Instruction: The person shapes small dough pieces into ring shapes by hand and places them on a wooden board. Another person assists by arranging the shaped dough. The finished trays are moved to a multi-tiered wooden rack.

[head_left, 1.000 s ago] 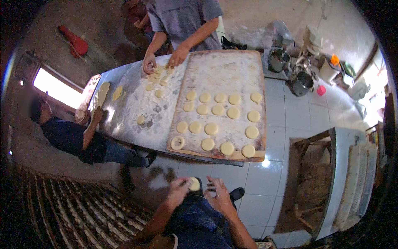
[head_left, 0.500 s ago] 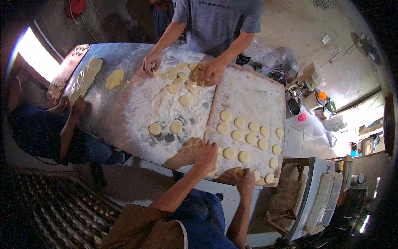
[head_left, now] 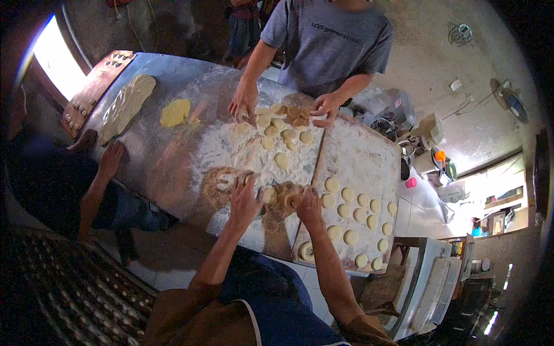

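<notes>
My left hand (head_left: 246, 199) is over the floured part of the metal table, fingers stretched forward and apart. Just right of its thumb lies a pale dough round (head_left: 269, 196), which it may be touching. In shadow beside that, my right hand (head_left: 308, 205) has its fingers closed at the edge of another dough round (head_left: 290, 200). Several more dough rounds (head_left: 350, 237) lie on the floured board to the right. Across the table, a co-worker's left hand (head_left: 327, 109) and right hand (head_left: 243, 104) hover around a cluster of dough rounds (head_left: 277, 123).
A long flattened dough sheet (head_left: 128, 109) and a yellow lump (head_left: 175, 112) lie toward the table's left end. Another person's hand (head_left: 111, 160) rests near the left edge. Pots and a pink cup (head_left: 411, 183) stand on the floor at the right, behind a wooden-legged stand (head_left: 412, 271).
Both my hands have moved left and forward from the board's near edge to the floured metal. The co-worker's hands have shifted right, the one by the cluster now lifted off it.
</notes>
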The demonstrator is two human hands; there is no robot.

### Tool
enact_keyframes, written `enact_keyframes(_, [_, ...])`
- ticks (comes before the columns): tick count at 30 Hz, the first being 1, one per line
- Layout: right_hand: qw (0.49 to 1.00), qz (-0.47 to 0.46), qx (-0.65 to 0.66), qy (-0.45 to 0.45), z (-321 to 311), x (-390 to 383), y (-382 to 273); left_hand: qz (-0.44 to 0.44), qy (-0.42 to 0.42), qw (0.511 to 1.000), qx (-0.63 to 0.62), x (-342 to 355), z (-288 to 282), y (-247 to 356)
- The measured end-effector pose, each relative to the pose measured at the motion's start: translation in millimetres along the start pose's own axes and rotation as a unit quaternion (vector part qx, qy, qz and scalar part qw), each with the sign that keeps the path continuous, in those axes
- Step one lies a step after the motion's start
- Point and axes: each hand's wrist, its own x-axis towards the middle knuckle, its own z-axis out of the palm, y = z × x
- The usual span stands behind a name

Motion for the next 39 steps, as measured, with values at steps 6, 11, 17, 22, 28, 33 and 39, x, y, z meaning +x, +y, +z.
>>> enact_keyframes(6, [0.983,0.081,0.116,-0.121,-3.3,-8.0,-3.3,-0.122,-0.122,0.948,-0.269,-46.1,1.5,19.6])
enact_keyframes(11, [0.897,0.182,0.393,-0.092,-13.0,-36.8,-25.5,-0.199,-0.214,0.839,-0.458,-46.8,4.3,27.9])
enact_keyframes(17, [0.919,0.181,0.351,-0.003,-28.6,-42.2,-68.8,-0.216,-0.222,0.785,-0.537,-43.0,-11.5,46.4])
enact_keyframes(22, [0.922,0.192,0.323,-0.095,-43.4,-59.1,-62.3,-0.311,-0.18,0.566,-0.742,-65.6,8.5,49.7])
enact_keyframes(28, [0.803,0.306,0.505,-0.075,-49.5,-78.0,-36.1,-0.19,-0.297,0.657,-0.666,-69.5,-4.4,61.3])
enact_keyframes(33, [0.785,0.336,0.52,0.039,-45.9,-102.5,-28.6,-0.304,-0.252,0.5,-0.771,-77.8,12.9,77.0])
enact_keyframes(39, [0.954,0.201,0.217,0.04,-25.0,-102.5,-19.8,-0.161,-0.169,0.839,-0.492,-98.7,46.4,90.4])
